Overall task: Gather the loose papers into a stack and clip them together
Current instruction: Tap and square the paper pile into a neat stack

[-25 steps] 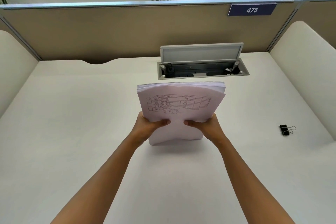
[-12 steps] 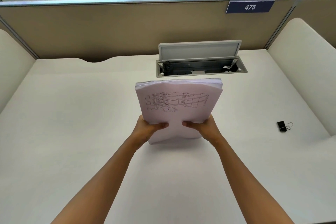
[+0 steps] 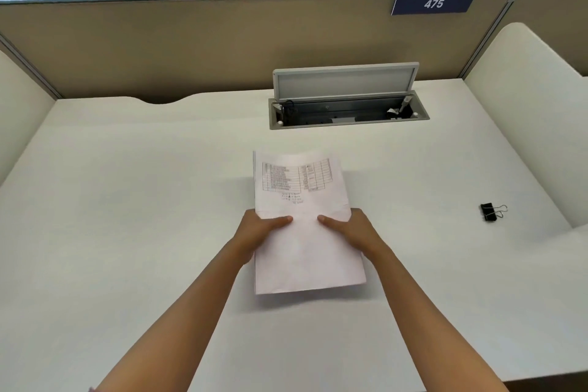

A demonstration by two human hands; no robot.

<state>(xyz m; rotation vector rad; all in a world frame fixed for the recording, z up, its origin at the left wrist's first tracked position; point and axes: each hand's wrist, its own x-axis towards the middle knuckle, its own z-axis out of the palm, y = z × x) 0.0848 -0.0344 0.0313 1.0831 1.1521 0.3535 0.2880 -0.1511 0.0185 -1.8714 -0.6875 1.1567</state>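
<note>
The left hand and right hand pinch the neat stack of white printed papers by its sides, probably just above the pale desk. Gathering looks done. Next, one hand must fetch the small black binder clip, well apart on the right.

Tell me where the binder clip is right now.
In the head view, the black binder clip lies on the desk far right, near the side partition, well apart from the paper stack and right hand.
</note>
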